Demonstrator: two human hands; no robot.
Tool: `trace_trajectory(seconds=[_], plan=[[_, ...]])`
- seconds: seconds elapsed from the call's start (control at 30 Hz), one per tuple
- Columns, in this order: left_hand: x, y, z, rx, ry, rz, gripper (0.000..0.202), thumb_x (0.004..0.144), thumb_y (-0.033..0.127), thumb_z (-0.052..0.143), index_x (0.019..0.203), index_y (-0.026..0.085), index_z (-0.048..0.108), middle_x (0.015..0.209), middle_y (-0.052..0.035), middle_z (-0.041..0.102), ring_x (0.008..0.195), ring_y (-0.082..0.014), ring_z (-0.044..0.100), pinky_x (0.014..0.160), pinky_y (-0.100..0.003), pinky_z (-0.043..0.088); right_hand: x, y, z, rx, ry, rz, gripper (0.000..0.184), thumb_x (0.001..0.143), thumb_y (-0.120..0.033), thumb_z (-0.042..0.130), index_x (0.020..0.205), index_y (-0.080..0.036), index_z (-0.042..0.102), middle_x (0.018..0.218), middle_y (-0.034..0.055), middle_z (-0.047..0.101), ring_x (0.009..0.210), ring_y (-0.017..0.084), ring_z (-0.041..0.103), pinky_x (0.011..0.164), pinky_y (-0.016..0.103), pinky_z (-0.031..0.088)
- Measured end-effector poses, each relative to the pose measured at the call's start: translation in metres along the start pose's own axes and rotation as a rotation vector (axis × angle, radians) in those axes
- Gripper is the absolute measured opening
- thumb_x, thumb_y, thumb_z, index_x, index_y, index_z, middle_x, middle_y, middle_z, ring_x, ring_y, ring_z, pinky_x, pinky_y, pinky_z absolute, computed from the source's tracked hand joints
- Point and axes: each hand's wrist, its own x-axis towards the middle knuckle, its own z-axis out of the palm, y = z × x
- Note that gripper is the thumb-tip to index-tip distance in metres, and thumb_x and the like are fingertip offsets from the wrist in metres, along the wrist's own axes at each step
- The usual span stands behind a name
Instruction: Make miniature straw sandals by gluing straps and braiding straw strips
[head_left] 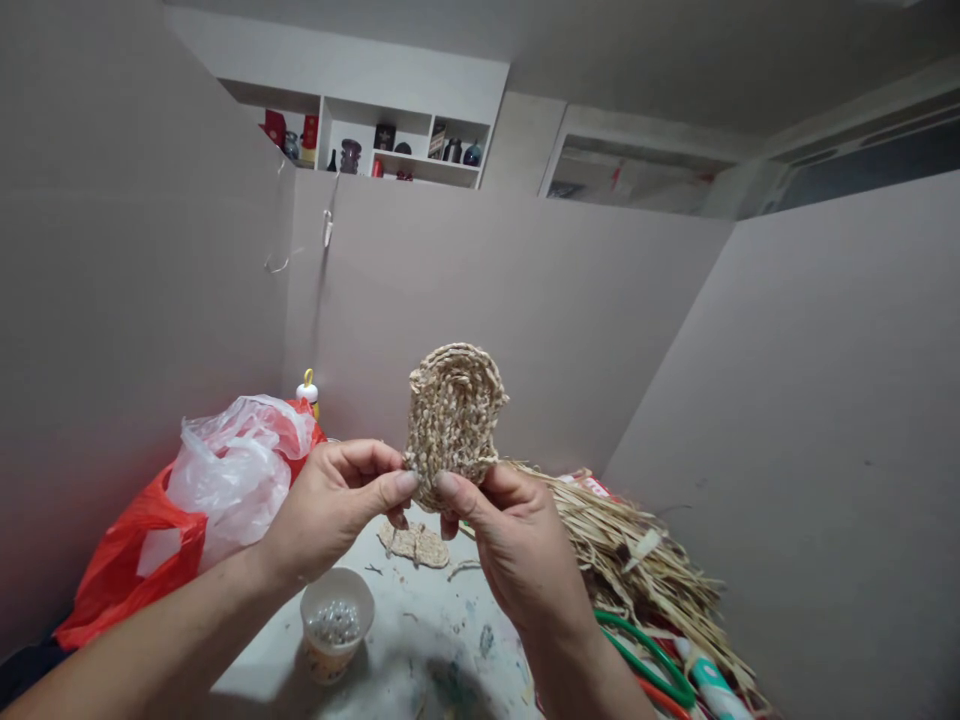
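Observation:
I hold a small woven straw piece (454, 415) upright in front of me, rounded at the top. My left hand (341, 505) pinches its lower left edge between thumb and fingers. My right hand (510, 540) pinches its lower right edge, thumb on the front. Both hands are closed on the piece above the table. A second, smaller woven straw piece (415, 545) lies flat on the table just below my hands.
A paper cup (336, 625) of small shiny beads stands on the paint-stained table (420, 650). Red and white plastic bags (210, 490) pile at the left. A heap of loose straw (637, 560) and green and red tubing (652, 660) lie at right. Grey partition walls enclose the space.

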Motion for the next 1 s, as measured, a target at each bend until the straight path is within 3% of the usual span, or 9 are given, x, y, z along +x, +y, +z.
trace_trajectory(seconds=[0.63, 0.87, 1.0], plan=[[-0.001, -0.002, 0.004, 0.073, 0.012, 0.030, 0.014, 0.075, 0.026, 0.071, 0.072, 0.013, 0.066, 0.064, 0.0003, 0.060, 0.056, -0.0083, 0.055, 0.054, -0.020, 0.047, -0.005, -0.004, 0.008, -0.150, 0.084, -0.004, 0.018, 0.076, -0.032, 0.071, 0.066, -0.017, 0.068, 0.061, 0.0001, 0.064, 0.051, 0.010, 0.053, 0.048, 0.023, 0.046], [0.001, -0.002, 0.002, -0.012, 0.032, 0.035, 0.018, 0.075, 0.030, 0.070, 0.082, 0.014, 0.069, 0.077, -0.0045, 0.067, 0.063, -0.0103, 0.057, 0.060, -0.023, 0.050, 0.003, -0.006, 0.000, -0.095, 0.008, 0.034, 0.017, 0.071, -0.031, 0.075, 0.065, -0.016, 0.070, 0.057, -0.0018, 0.061, 0.051, 0.009, 0.051, 0.049, 0.021, 0.045], [0.002, -0.003, 0.002, -0.078, 0.076, 0.027, 0.018, 0.071, 0.030, 0.074, 0.078, 0.014, 0.068, 0.076, -0.0035, 0.066, 0.065, -0.0106, 0.056, 0.055, -0.021, 0.047, 0.005, -0.009, -0.008, -0.049, -0.134, 0.055, 0.022, 0.077, -0.037, 0.069, 0.075, -0.016, 0.071, 0.063, 0.0006, 0.062, 0.054, 0.010, 0.055, 0.054, 0.023, 0.047]])
